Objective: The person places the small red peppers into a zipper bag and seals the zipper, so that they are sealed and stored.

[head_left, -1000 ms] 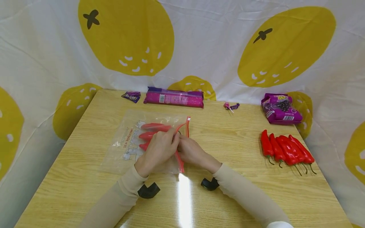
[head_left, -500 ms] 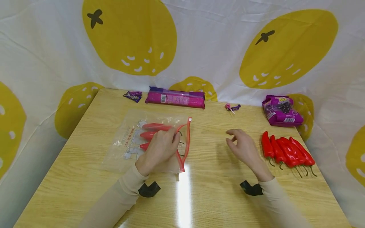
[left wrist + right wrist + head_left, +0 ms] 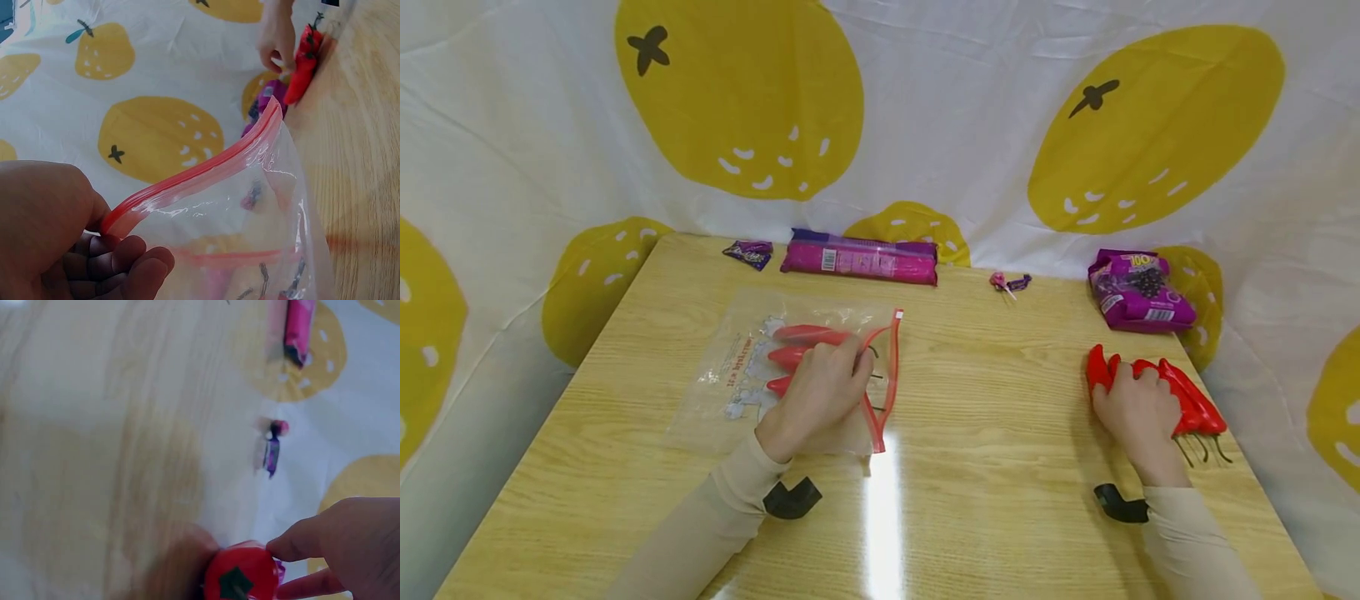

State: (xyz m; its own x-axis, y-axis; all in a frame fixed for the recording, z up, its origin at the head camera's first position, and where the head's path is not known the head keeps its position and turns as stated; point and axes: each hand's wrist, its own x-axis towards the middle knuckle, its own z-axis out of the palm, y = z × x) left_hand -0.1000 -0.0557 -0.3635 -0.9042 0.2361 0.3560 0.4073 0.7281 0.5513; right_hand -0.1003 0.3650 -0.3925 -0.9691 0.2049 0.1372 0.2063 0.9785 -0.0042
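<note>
My left hand (image 3: pixel 816 396) pinches the red edge of a clear zip bag (image 3: pixel 715 400) on the wooden table. In the left wrist view, the bag's red zip (image 3: pixel 187 177) gapes at its mouth. Inside lie several red peppers (image 3: pixel 788 358) with their stems toward the opening. Far to the right, my right hand (image 3: pixel 1138 408) is over a row of red peppers (image 3: pixel 1198 404). Its thumb and fingers grip the leftmost pepper (image 3: pixel 240 569) from its sides, the green stem end facing the right wrist camera. The back of the hand covers part of the row.
Along the back lie a small purple wrapper (image 3: pixel 748 253), a long pink-purple packet (image 3: pixel 861 257), a lollipop with a small purple candy (image 3: pixel 1018 282), and a purple bag with a grape picture (image 3: pixel 1142 292) behind the peppers. Fruit-printed cloth (image 3: pixel 940 100) hangs behind the table.
My right hand has left the bag's mouth, crossed to the right and come down on the red peppers. The left hand has stayed on the bag's edge.
</note>
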